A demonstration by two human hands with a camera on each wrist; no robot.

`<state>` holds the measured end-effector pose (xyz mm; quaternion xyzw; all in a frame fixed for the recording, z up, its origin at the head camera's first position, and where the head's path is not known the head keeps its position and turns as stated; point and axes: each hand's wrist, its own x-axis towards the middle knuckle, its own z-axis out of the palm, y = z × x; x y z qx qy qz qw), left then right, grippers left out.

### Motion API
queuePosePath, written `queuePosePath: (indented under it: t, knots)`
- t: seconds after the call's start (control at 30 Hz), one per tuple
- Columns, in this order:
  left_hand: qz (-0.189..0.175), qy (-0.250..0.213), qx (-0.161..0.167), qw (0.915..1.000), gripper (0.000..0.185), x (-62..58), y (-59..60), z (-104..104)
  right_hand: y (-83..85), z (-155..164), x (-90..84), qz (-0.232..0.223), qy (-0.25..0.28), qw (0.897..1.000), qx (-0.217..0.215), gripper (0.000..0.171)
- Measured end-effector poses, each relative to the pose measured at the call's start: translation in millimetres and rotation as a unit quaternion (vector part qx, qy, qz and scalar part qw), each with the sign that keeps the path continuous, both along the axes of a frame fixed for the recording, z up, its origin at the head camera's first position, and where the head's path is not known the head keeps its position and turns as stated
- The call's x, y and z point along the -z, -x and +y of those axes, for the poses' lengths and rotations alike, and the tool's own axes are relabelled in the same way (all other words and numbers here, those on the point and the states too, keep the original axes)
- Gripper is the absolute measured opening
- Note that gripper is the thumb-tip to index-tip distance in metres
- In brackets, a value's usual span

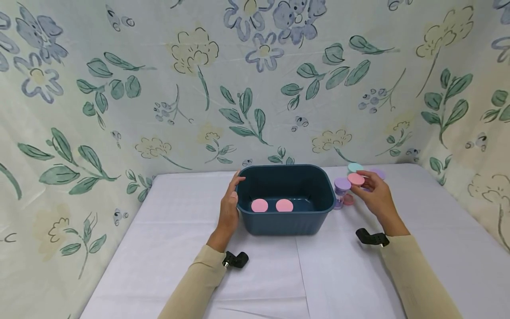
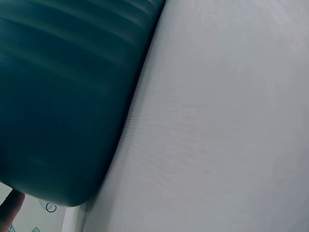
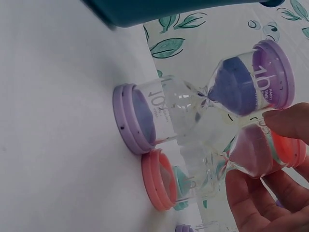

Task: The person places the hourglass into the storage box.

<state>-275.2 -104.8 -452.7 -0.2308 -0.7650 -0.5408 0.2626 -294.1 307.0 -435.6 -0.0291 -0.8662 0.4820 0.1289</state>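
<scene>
My right hand [image 1: 376, 195] grips a pink-capped sand timer [image 1: 356, 179] by its upper part, thumb on one side and fingers on the other. In the right wrist view this pink timer [image 3: 253, 147] stands upright, its base by the white surface. Right beside it stands a purple-capped sand timer [image 3: 231, 89] marked 10. My left hand [image 1: 229, 208] rests against the left side of a dark teal bin [image 1: 287, 223], its fingers reaching along the rim. Two round pink caps [image 1: 260, 205] show inside the bin; what lies under them is hidden.
Behind the right hand stand a teal-capped timer [image 1: 355, 167] and a purple-capped one [image 1: 377, 173], both partly hidden. A white cloth [image 1: 271, 274] covers the table. A flowered curtain [image 1: 263, 88] hangs behind and on both sides.
</scene>
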Motion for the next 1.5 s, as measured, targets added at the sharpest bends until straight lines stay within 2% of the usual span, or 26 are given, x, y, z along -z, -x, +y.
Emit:
queuePosePath:
  t: [0.17,0.33,0.57,0.8,1.3,1.5]
  knots:
    - [0.0,-0.003,0.004,1.0,0.055,-1.4,-1.3,0.4,2.0,3.2,4.0,0.007,-0.007,1.0,-0.004,0.068]
    - [-0.002,-0.002,0.002,1.0,0.053,-2.7,-2.4,1.1,-0.4,1.6,0.8,0.002,-0.013,1.0,0.002,0.069]
    - [0.0,0.0,0.001,1.0,0.056,-2.9,-3.2,1.1,-7.1,0.2,-11.7,0.007,-0.015,1.0,-0.001,0.069]
    - [0.001,0.0,0.0,1.0,0.056,-2.0,-2.5,0.4,-11.7,2.0,-23.0,0.004,-0.011,1.0,0.013,0.07]
    - [0.01,0.0,0.0,1.0,0.06,0.1,-1.6,-0.1,-27.8,2.8,-53.8,0.032,-0.028,0.999,0.025,0.069]
    - [0.007,0.003,-0.003,1.0,0.056,-1.4,-0.5,-0.7,-35.7,1.9,-68.1,0.063,-0.027,0.997,0.041,0.063]
